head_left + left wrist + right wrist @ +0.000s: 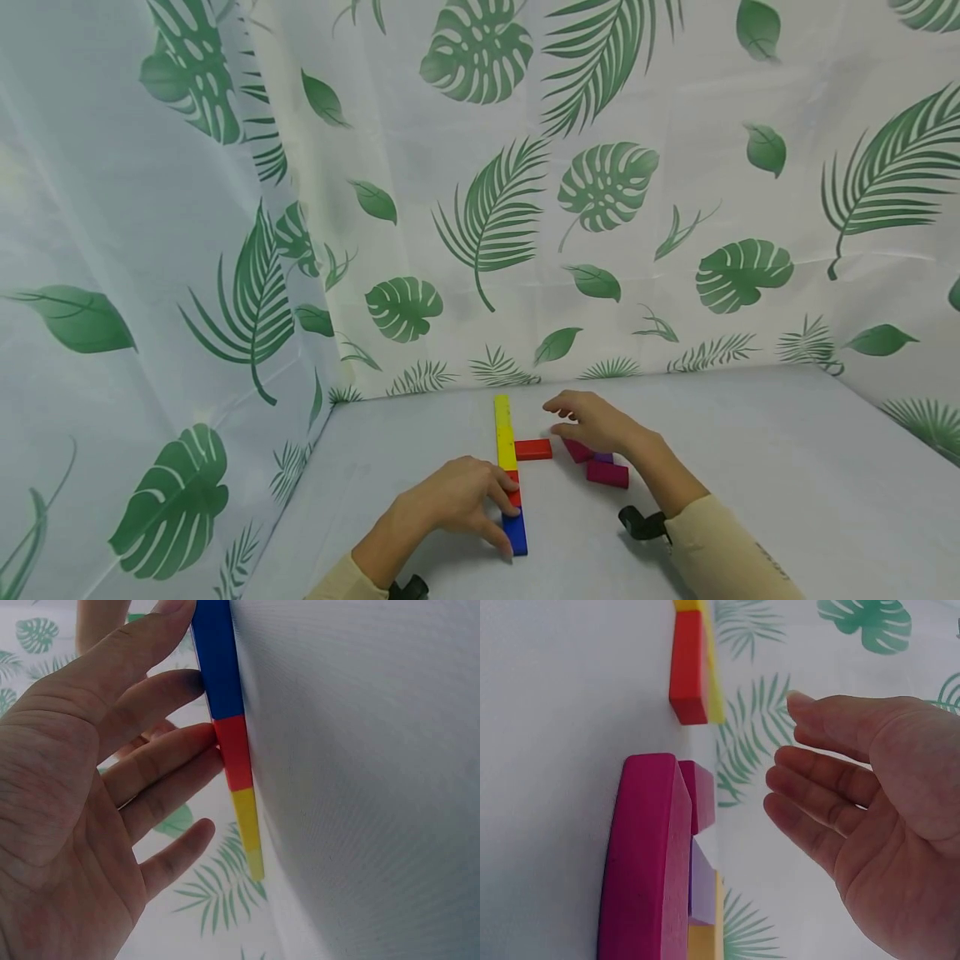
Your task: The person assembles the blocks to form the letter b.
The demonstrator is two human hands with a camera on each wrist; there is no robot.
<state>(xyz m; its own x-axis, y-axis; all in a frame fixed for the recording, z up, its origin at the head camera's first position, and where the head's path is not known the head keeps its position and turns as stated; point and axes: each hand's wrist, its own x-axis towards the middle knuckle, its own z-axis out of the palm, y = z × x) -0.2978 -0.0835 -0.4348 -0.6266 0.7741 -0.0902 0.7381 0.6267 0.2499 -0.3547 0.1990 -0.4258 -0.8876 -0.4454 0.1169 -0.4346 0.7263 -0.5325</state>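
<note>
A straight row of blocks runs away from me: a blue block [515, 540] nearest, then a red block [512, 477], then a yellow stretch [506, 446]. My left hand [457, 500] rests its fingertips along the row. Its thumb and index finger touch the blue block, and further fingers [169, 765] reach the red one, all on the same side. Off the row's right side lies another red block [533, 450]. My right hand [596, 421] is held above the table with fingers loosely bent, nothing in them, over a magenta block [577, 451] and a purple block [603, 457].
Another magenta block [608, 475] lies at the near side of that loose group. In the right wrist view an orange-yellow block [705, 945] shows behind the purple one. A leaf-print curtain [600, 317] borders the white table [720, 467] at the back and left.
</note>
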